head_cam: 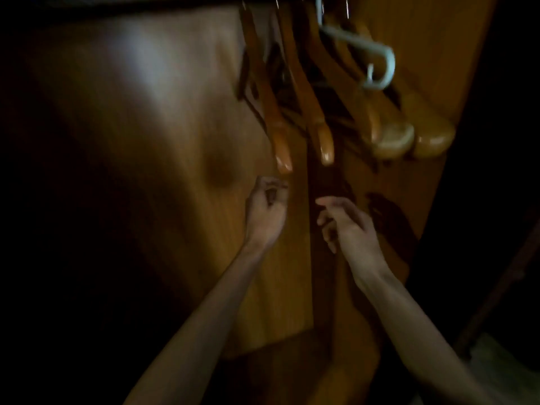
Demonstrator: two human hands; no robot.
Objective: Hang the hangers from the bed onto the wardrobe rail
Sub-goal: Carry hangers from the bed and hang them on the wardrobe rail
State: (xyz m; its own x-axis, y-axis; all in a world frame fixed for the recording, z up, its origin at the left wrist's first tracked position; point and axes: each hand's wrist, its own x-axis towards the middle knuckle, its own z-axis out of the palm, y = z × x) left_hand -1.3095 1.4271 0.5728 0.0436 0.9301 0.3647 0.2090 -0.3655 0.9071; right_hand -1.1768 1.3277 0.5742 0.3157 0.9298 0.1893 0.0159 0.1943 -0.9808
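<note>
Several wooden hangers (315,112) hang side by side from the top of the view inside a dim wardrobe; the rail itself is out of sight. A pale plastic hanger (377,59) hangs among them at the upper right. My left hand (267,209) is just below the tip of the leftmost wooden hanger (282,153), fingers curled in, with nothing visible in it. My right hand (347,226) is lower and to the right, fingers apart and empty, under the second hanger tip (325,147). The picture is blurred.
The wardrobe's brown wooden back panel (152,135) fills the left and middle. A wooden side wall (432,39) stands at the right. Dark areas surround the wardrobe, with a pale patch (496,366) at the bottom right.
</note>
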